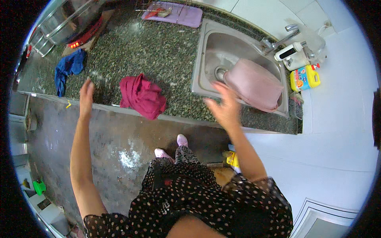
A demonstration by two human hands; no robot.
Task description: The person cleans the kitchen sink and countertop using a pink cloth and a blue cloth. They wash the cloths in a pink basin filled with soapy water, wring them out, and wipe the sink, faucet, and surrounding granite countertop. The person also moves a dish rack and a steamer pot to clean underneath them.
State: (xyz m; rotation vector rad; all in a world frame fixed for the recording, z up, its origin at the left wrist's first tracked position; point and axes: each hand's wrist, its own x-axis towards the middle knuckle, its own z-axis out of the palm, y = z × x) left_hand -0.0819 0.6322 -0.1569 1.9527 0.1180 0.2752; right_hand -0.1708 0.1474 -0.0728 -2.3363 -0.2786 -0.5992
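My left hand (86, 98) hangs over the front edge of a speckled granite counter (160, 53), fingers stretched out and holding nothing. It is between a crumpled blue cloth (69, 67) and a bunched dark-red cloth (143, 96). Blurred slightly, my right hand (226, 108) is at the sink's front edge, thumb spread from the fingers, with nothing in its grasp. Just beyond it, a pink plastic basin (256, 84) lies tilted, its underside showing, in the stainless steel sink (212, 49). Whether the right fingertips touch the basin, I cannot tell.
Behind the sink is a faucet (278, 43); a yellow detergent bottle (305, 77) stands at its right. A purple tray (187, 15) lies at the back. Steel pots (59, 23) stand at far left, near a lit red display (74, 45). Below is a wet-looking floor (119, 134).
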